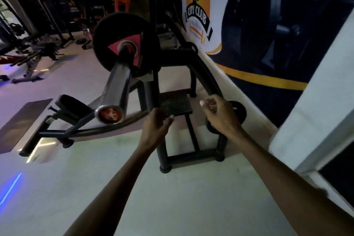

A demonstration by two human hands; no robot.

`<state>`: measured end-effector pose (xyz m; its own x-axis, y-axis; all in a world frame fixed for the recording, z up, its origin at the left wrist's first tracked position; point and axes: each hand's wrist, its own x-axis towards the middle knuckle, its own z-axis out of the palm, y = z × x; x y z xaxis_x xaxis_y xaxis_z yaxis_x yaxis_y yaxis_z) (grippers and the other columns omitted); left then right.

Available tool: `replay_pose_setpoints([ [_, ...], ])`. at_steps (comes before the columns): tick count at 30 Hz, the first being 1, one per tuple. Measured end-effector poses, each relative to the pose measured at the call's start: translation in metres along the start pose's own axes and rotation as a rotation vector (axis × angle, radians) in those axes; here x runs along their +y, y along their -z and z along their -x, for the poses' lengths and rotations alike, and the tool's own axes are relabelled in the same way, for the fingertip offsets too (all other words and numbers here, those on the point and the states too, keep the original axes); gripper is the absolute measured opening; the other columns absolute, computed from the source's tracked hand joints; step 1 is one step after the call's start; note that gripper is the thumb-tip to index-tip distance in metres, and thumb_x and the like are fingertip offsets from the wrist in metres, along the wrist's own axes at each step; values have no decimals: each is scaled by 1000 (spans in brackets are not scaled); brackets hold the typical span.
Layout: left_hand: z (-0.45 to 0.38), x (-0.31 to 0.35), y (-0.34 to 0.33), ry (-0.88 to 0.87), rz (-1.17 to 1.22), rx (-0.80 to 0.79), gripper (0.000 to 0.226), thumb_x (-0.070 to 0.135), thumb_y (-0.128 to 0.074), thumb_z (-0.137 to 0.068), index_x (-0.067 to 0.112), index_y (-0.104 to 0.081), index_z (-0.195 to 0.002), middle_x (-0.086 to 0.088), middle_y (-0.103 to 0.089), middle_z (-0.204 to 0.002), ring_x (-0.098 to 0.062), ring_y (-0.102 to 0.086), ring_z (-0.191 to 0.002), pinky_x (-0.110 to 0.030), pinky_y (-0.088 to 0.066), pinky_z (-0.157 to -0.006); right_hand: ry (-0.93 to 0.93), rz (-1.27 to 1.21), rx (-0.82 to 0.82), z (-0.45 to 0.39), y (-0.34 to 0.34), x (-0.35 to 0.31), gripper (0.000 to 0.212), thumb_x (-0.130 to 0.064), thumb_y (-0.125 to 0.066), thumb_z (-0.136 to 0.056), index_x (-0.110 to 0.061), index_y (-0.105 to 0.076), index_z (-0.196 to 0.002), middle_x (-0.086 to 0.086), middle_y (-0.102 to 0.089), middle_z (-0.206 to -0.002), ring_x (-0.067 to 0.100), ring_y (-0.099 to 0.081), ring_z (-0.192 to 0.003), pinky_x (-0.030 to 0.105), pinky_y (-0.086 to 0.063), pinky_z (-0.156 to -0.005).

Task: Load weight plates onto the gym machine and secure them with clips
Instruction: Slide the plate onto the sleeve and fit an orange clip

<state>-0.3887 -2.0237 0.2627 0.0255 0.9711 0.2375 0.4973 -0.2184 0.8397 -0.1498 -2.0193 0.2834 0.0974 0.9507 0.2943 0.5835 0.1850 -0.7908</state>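
A black weight plate (107, 44) with a pink triangle mark sits far up the machine's chrome sleeve (116, 90), whose red end cap (109, 114) points toward me. No clip shows on the sleeve. My left hand (155, 128) hovers with loosely curled fingers, just right of the end cap and holding nothing. Over the machine's black frame, my right hand (218, 116) is half curled with the thumb up, and I see nothing in it. Behind it a smaller black plate (240, 111) leans low against the wall, partly hidden by the hand.
The machine's black frame (191, 156) and a textured foot platform (175, 101) stand on the pale floor below my hands. A padded seat (71, 104) juts out at left. A painted wall (268, 25) runs along the right. Benches and racks (38, 51) fill the far left.
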Motion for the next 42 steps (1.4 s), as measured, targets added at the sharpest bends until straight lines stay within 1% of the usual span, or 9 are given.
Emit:
replay_pose_setpoints([
  [3, 7, 2, -55, 41, 33, -96, 36, 39, -70, -96, 16, -60, -122, 0, -70, -113, -9, -69, -95, -14, -51, -61, -106, -27, -5, 21, 29, 41, 36, -47, -59, -98, -18, -63, -119, -3, -69, -113, 10, -67, -103, 30, -58, -87],
  [7, 4, 12, -127, 74, 63, -184, 29, 32, -70, -97, 16, -62, -120, 6, -66, -113, -12, -68, -104, -16, -53, -72, -182, -3, 37, 29, 63, 91, 29, -38, -59, -101, -14, -64, -116, -5, -67, -106, 5, -62, -94, 5, -46, -68],
  [10, -12, 17, -181, 81, 55, -248, 31, 29, -69, -98, 12, -61, -122, 5, -65, -112, -9, -66, -99, -10, -52, -70, -243, -4, 44, 14, 83, 140, 23, -36, -59, -101, -17, -64, -111, -8, -67, -102, 6, -63, -93, 3, -43, -65],
  [14, -52, 6, -257, 134, 25, -305, 29, 25, -68, -98, 8, -61, -121, 0, -67, -113, -11, -67, -97, -11, -53, -70, -311, -25, 33, -24, 103, 219, 23, -33, -59, -101, -16, -65, -114, -1, -70, -109, 13, -65, -101, 16, -48, -78],
  [19, -115, -29, -343, 245, -36, -327, 32, 28, -70, -97, 13, -58, -123, 2, -67, -115, -20, -67, -107, -48, -59, -91, -376, -54, -60, -89, 104, 319, 28, -34, -59, -101, -12, -66, -118, 0, -71, -113, 10, -64, -102, 12, -46, -79],
  [31, -195, -175, -450, 318, -177, -239, 77, 25, -82, -81, 12, -42, -145, -13, -56, -136, -31, -58, -124, -51, -55, -98, -293, 7, -273, -187, 13, 504, 67, -20, -77, -87, -12, -44, -145, 15, -49, -143, 26, -50, -131, 36, -46, -108],
  [36, -194, -189, -462, 296, -132, -132, 91, 22, -91, -72, 12, -38, -145, -5, -45, -141, -26, -51, -130, -40, -53, -100, -249, -5, -190, -192, 0, 536, 75, -18, -87, -73, -17, -46, -137, 7, -44, -137, 12, -50, -119, -1, -40, -86],
  [39, -191, -191, -465, 314, -146, -117, 98, 33, -89, -67, 12, -37, -147, -7, -51, -141, -25, -54, -128, -38, -53, -99, -215, -13, -162, -194, -3, 545, 76, -26, -88, -67, -17, -50, -132, 5, -45, -135, 16, -52, -120, 13, -48, -94],
  [42, -184, -189, -469, 310, -160, -165, 93, 20, -91, -74, 9, -32, -146, -5, -61, -134, -25, -63, -122, -44, -57, -97, -156, 27, -217, -193, 0, 551, 71, -28, -89, -65, -16, -57, -127, 7, -47, -133, 26, -52, -122, 36, -53, -99],
])
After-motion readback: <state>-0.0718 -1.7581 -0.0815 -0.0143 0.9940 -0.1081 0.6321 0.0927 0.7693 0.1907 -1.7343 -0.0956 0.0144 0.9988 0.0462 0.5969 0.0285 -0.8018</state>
